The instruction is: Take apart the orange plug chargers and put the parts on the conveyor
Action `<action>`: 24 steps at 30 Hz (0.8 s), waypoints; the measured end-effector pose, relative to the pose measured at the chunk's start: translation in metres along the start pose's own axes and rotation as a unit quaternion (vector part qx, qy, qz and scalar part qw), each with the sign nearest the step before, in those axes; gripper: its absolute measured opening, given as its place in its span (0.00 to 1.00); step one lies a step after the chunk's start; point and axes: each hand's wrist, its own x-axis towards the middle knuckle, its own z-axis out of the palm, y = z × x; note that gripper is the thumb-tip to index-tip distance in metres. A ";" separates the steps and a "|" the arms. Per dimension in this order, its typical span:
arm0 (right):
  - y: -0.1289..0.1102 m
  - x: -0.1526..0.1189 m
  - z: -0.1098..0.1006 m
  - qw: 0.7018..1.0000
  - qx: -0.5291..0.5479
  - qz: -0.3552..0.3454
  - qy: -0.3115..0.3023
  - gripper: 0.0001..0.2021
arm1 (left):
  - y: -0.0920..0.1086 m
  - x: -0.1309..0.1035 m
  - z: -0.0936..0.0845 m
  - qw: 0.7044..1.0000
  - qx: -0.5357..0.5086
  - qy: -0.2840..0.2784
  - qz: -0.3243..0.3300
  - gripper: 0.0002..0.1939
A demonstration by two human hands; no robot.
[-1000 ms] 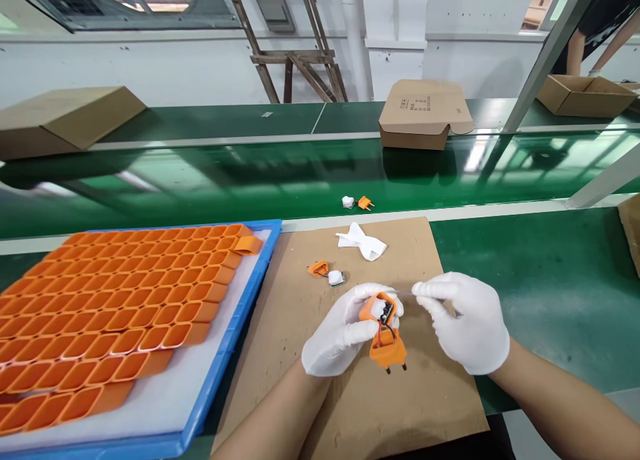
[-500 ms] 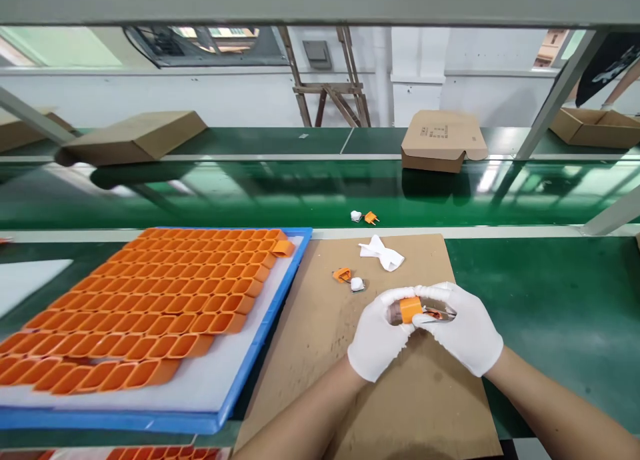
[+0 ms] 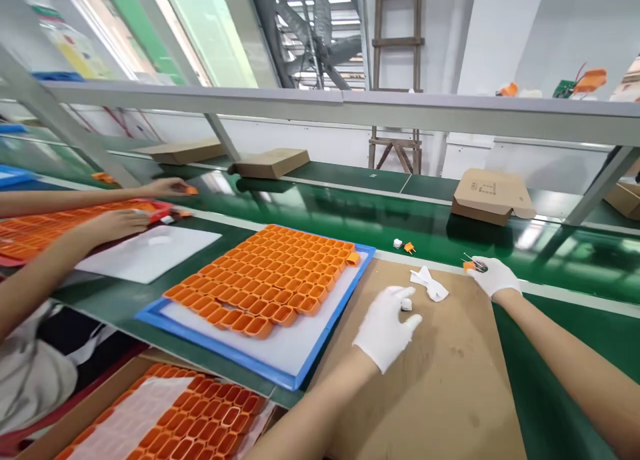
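Observation:
My left hand (image 3: 387, 330), in a white glove, hovers over the cardboard sheet (image 3: 450, 380) with thumb and fingers apart. Between them shows a small white part (image 3: 406, 305); whether the fingers touch it is unclear. Out to the right, my gloved right hand (image 3: 495, 278) is closed around a small orange plug piece (image 3: 469, 265) with a thin metal pin sticking out. A twisted white cloth (image 3: 429, 284) lies on the cardboard between the hands.
Left of the cardboard, a blue-edged tray (image 3: 295, 380) carries rows of orange casings (image 3: 270, 280). An orange plug (image 3: 409, 247) and white part (image 3: 397, 243) lie on the green belt. A co-worker's hands (image 3: 120, 223) work at far left. An open carton (image 3: 493, 193) stands behind.
My hands have parted: the right moved forward and right with an orange piece, the left opened over the small white part. The view has swung left and up, bringing a co-worker into sight.

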 end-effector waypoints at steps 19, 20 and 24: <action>-0.122 0.104 0.117 0.976 -0.038 0.073 -0.201 0.16 | -0.090 -0.039 -0.085 0.943 0.186 0.261 -0.085 0.11; -0.134 0.104 0.129 0.973 -0.023 0.082 -0.216 0.16 | -0.085 -0.044 -0.083 0.950 0.085 0.288 -0.083 0.09; -0.166 0.100 0.154 0.962 0.054 0.113 -0.244 0.15 | -0.067 -0.057 -0.068 0.875 -0.374 0.282 -0.118 0.11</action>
